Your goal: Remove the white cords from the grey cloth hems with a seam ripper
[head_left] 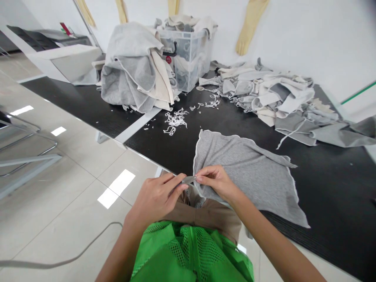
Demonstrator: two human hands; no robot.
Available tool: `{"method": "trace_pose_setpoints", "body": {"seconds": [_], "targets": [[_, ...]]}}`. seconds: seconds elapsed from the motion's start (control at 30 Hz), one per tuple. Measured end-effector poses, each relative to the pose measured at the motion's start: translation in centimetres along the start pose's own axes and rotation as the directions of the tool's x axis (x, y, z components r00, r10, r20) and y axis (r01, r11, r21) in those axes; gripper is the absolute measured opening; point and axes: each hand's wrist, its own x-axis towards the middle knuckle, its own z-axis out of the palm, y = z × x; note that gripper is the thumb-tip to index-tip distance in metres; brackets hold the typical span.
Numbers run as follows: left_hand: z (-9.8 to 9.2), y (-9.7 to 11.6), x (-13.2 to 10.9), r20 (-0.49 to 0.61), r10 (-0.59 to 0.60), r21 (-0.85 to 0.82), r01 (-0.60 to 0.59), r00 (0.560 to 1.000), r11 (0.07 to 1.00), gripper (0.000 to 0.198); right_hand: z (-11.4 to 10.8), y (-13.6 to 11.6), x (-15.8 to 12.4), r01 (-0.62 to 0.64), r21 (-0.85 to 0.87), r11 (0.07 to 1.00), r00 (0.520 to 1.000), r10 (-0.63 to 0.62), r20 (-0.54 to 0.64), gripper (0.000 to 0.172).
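A grey knit cloth (pixel 243 168) with white overlocked edges is spread at the table's front edge, one corner hanging toward my lap. My left hand (pixel 160 196) is closed around small thread snips (pixel 188 179). Most of the tool is hidden in the fingers, and its pointed metal end reaches the cloth's left edge. Fingertips of my right hand (pixel 216 182) pinch that same edge, right beside the tip. The right forearm passes over the cloth's lower part.
Loose white thread ends (pixel 175 120) lie on the black table (pixel 331 184). Behind them are a large grey cloth heap (pixel 129 74), a clear plastic bin (pixel 190 58) of cloth and a pile of grey and cream pieces (pixel 264 90). A cable (pixel 85 250) crosses the floor at left.
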Motion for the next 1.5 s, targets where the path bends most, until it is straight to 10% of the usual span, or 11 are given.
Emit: {"method": "trace_pose_setpoints", "body": {"seconds": [1.5], "targets": [[0.79,0.22,0.47,-0.02,-0.062,-0.176,0.058,0.998,0.983,0.022,0.07,-0.09,0.15,-0.045,0.083,0.996,0.999,0.044,0.004,0.021]]}}
